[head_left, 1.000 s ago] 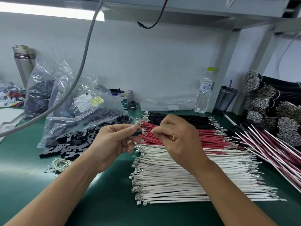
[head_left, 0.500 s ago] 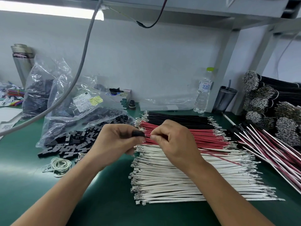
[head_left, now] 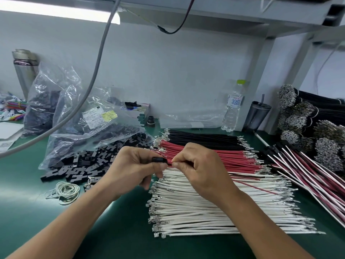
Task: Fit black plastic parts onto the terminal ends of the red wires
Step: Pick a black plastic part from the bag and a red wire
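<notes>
Above the wire stacks, both hands meet at frame centre, joining a black plastic part to a red wire.

Left hand pinches the black plastic part between thumb and forefinger, remaining fingers curled. Right hand, at 3 o'clock of the part, pinches the red wire at its near end with fingertips closed; the wire trails toward 4 o'clock across the white wires. Red wire stack lies between the black wires at 12 o'clock and the white wires at 6 o'clock. Loose black parts lie at 9 o'clock on the green mat, spilling from a clear bag.
</notes>
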The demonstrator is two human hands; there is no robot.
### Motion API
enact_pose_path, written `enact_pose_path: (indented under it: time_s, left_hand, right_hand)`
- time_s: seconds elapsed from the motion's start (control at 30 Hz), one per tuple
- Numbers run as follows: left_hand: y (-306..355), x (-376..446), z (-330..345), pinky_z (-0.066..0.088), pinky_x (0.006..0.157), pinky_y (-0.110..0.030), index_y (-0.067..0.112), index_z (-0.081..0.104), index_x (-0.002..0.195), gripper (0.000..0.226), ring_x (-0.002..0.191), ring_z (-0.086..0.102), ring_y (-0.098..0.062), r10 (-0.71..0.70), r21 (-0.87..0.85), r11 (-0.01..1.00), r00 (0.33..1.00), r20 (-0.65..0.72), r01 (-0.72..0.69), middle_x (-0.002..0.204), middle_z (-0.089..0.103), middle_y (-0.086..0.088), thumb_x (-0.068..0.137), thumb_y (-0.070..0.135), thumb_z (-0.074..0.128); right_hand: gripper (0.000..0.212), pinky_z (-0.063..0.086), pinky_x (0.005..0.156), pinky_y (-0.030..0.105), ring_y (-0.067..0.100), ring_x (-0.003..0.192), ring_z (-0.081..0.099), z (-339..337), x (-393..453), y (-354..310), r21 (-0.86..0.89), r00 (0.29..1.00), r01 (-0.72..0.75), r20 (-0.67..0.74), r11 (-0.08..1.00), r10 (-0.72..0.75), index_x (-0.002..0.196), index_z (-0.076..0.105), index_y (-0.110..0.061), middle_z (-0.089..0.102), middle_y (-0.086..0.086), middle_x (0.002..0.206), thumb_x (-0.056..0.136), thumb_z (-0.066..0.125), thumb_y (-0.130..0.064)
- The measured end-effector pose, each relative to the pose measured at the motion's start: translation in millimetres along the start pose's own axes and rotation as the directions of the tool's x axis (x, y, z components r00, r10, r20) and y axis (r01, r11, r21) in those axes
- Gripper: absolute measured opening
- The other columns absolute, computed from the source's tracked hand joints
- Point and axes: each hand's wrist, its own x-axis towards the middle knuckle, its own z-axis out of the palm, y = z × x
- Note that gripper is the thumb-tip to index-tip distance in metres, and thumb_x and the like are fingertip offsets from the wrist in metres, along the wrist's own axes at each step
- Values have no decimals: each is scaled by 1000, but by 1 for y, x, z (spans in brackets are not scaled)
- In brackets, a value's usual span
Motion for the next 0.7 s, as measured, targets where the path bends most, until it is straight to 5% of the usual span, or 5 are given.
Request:
enact_pose_path:
  time_s: [0.1,0.2,0.3,0.43,0.7]
  left_hand:
    - [-3,2,5,41,40,-21,17,82,83,16,39,56,-18,15,-19,1000,998,-67,-16,70,75,-12,76,31,82]
    - [-6,3,3,44,41,-22,19,81,82,14,41,56,-17,8,-28,1000,990,-142,-12,72,75,-12,79,32,79]
    - [-9,4,1,47,44,-24,20,82,83,6,44,56,-18,-18,-34,999,981,-191,12,74,76,-12,83,26,79]
    - [-12,6,2,48,46,-26,24,82,86,7,47,57,-19,-39,-10,999,977,-210,38,75,76,-10,87,18,79]
    - [-13,6,1,46,52,-28,25,83,86,8,49,57,-19,-45,-21,999,968,-248,41,75,76,-11,85,18,81]
  right_hand:
    - [6,40,60,23,6,78,49,-7,1,-3,-262,987,71,-124,962,-107,85,72,-24,57,-15,82,90,72,-27]
    - [8,38,57,21,6,79,44,-8,-5,-6,-327,979,124,-112,937,-168,82,66,-27,53,-15,83,89,68,-29]
    - [13,40,64,25,4,83,46,5,-11,-3,-351,993,46,120,935,-4,96,71,-32,59,-17,89,90,67,-43]
    - [26,34,72,29,6,93,47,18,-8,4,-363,969,-84,187,928,161,111,70,-33,58,-18,97,91,66,-50]
    - [13,39,67,26,-2,83,54,16,-2,6,-253,917,-287,208,924,341,82,70,-38,58,-20,87,79,79,-46]
